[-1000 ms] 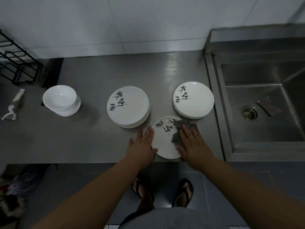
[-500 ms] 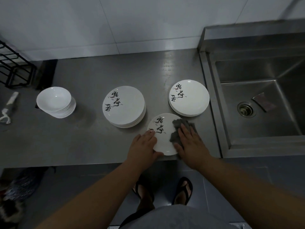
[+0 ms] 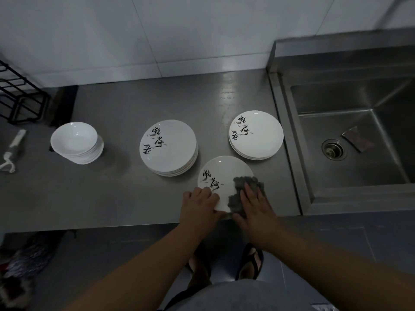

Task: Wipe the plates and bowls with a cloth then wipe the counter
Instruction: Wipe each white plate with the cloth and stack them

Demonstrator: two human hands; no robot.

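Left hand (image 3: 198,205) seemingly pinches the plate (image 3: 224,172) rim. Right hand (image 3: 256,209), fingers flat, presses the grey cloth (image 3: 238,189). A wristward stroke could tip the plate off the counter (image 3: 112,187).

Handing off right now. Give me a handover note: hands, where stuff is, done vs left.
Left hand grips the near-left rim of the single plate, steadying it at the counter edge.
Right hand presses the grey cloth flat onto that plate's right side.
Centre stack and right stack of plates sit behind it; bowl stack far left.
Done: cannot tell which stack is wiped.
Left: finish this plate, any unwiped plates, the bowls, the counter.
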